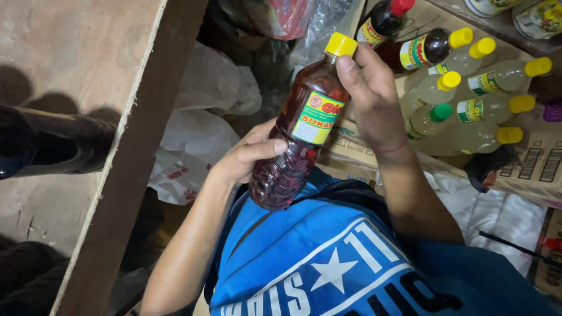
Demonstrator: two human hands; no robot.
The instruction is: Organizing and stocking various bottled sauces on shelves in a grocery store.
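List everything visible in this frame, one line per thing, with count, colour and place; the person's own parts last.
Held bottle: one, dark red liquid, yellow cap, centre.
Pale bottles: about six, yellow caps, one green, lying on the carton at right.
Dark bottles: two, one red cap, one yellow, top.
Carton: brown cardboard, right.
Plastic bags: white, left of centre.
Wooden board: brown, left.
Shirt: blue, white print, bottom.
Left hand: grips the held bottle's lower body.
Right hand: grips its neck, red thread at the wrist.

Head-worn view, steeply downward, close.
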